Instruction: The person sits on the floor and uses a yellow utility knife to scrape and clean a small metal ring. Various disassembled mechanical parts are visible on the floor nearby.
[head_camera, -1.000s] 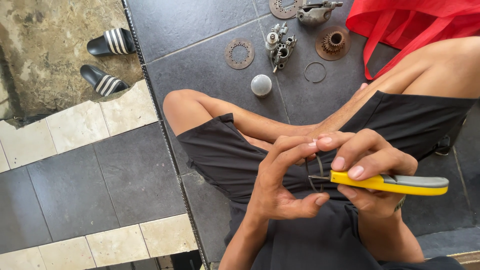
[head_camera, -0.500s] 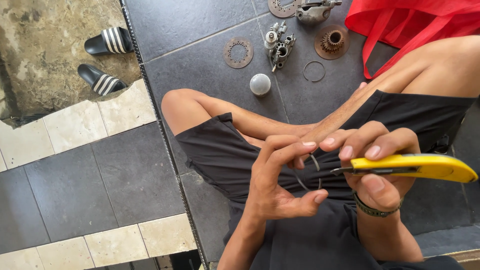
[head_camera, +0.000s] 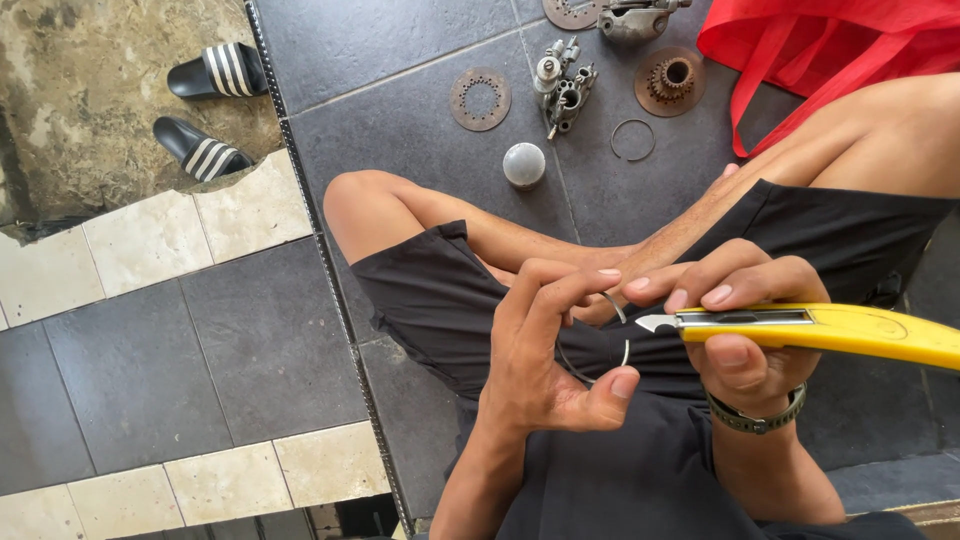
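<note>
L hand (head_camera: 545, 350) pinches a thin metal ring (head_camera: 598, 345) over the lap, R hand (head_camera: 745, 330) clenched on the yellow knife (head_camera: 830, 328), blade tip near ring: best w/ light strokes, edge angled away from fingers.

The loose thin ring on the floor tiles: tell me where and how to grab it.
Pinch the wire ring across its rim from straight above. It lies flat on the dark tile, open in the middle, and apart from the toothed hub beside it, so fingertips probably fit on either side.
</note>
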